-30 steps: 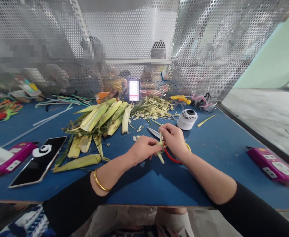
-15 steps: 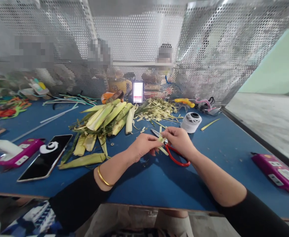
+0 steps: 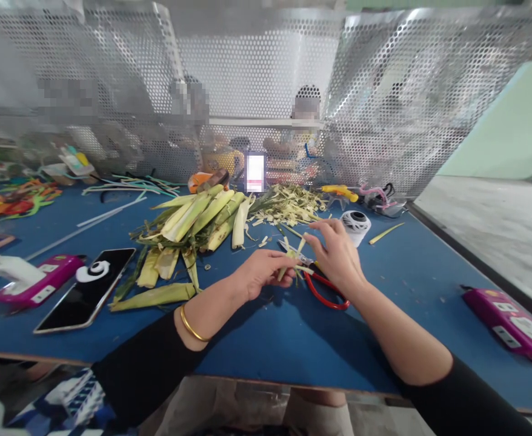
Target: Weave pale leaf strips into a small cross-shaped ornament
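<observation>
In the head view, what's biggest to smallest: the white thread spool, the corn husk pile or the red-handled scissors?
1. Corn husk pile
2. Red-handled scissors
3. White thread spool, though it sits farther back

Head-worn view, the only one, directed forward and down across the table from above and behind the fingers, fairly near them; a perforated screen stands well beyond the fingers.

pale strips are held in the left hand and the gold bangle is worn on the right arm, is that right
Not the bangle's side: the head view shows the gold bangle on the left arm. The left hand does hold the pale strips.
</observation>
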`<state>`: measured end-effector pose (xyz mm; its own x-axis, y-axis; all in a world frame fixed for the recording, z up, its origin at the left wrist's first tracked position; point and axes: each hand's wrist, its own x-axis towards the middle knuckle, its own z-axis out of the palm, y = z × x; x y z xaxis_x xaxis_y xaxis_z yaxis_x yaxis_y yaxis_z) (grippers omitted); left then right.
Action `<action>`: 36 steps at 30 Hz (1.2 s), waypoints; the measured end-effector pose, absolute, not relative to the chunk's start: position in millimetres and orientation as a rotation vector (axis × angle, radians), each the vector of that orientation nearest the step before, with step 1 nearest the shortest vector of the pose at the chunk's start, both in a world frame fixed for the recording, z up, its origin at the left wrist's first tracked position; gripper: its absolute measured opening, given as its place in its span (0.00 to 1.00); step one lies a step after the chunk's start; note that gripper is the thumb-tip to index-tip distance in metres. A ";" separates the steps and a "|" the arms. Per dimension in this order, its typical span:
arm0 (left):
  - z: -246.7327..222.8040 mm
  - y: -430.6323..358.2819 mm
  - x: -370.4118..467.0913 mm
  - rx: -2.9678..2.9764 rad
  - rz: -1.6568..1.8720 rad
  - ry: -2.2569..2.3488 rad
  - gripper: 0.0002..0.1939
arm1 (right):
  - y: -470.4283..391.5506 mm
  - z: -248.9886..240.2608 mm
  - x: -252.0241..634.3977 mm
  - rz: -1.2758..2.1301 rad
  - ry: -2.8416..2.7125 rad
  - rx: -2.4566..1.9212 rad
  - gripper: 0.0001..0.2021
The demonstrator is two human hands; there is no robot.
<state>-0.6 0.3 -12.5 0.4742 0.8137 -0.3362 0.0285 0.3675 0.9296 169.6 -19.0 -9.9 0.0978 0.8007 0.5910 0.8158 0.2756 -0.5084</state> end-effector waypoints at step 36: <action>-6.2 5.9 -1.5 1.115 1.006 1.005 0.05 | -41.4 -22.2 124.9 0.792 -1.757 -1.132 0.09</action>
